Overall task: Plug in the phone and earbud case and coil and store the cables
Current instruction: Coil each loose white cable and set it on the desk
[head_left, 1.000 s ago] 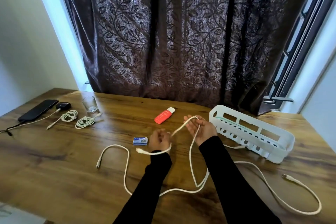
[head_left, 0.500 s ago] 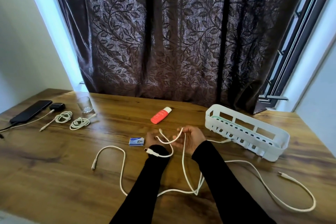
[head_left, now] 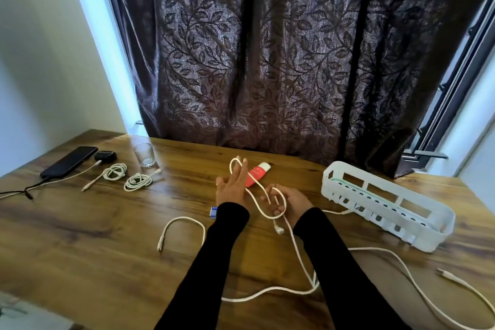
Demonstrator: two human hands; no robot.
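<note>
- While I watch through the head camera, the left hand [head_left: 232,187] is spread, fingers straight and pointing away, with a loop of the white cable [head_left: 294,246] draped over its fingertips; this grip pinches nothing.
- My right hand [head_left: 288,200] has its fingers curled round a second loop of the same cable, so this grip is closed on the cable; a white plug end hangs just below it.
- From the hands, the cable runs down between the two black sleeves [head_left: 214,262], lies in slack curves on the wooden tabletop [head_left: 93,236], and ends in a connector at the right front.
- Another stretch of white cable forms an arch on the tabletop left of the left sleeve, ending in a small plug; I cannot tell whether it belongs to the same cable.
- Behind the left hand lies a red tube with a white cap [head_left: 257,173]; a small blue box [head_left: 213,212] shows beside the left wrist.
- At the right stands a white slotted basket [head_left: 385,203], with a thin white lead reaching its near wall.
- At the far left, the phone [head_left: 69,161] and the earbud case [head_left: 105,155] lie side by side, each with a lead at its near end.
- Near them lie two coiled white cables [head_left: 126,177] and a drinking glass [head_left: 144,154].
- A dark leaf-patterned curtain [head_left: 267,48] hangs behind the tabletop.
</note>
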